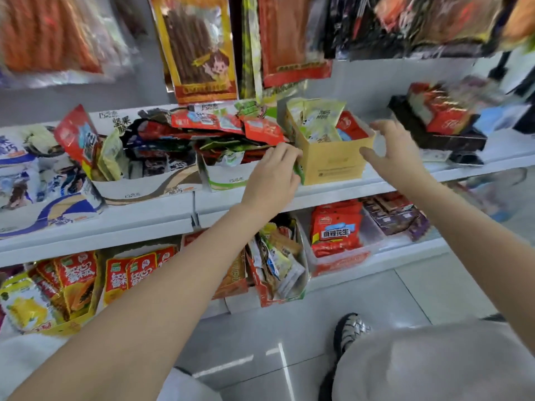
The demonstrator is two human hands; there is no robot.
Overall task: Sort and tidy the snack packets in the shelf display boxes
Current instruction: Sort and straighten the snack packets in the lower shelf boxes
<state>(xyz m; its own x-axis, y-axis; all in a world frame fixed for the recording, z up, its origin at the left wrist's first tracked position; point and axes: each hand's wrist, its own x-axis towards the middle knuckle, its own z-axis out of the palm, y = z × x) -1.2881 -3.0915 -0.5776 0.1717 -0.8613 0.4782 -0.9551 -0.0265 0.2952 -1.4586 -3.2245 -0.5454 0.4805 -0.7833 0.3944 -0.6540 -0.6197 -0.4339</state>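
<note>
Left hand (275,166), right hand (396,149) flank yellow box (333,160).

Both forearms are bare, with no sleeves, rings or watch showing. The left hand (270,172) and right hand (398,149) are ungloved. Below: light grey trousers (434,363) and a woven black-and-silver shoe (351,332) (only one visible).

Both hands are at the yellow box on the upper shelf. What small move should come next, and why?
Probably close the right hand on the yellow box to steady it. That hand is open at the box's right corner, while the left hand pinches a green packet at its left side. Red and green packets are mixed inside the box.
</note>
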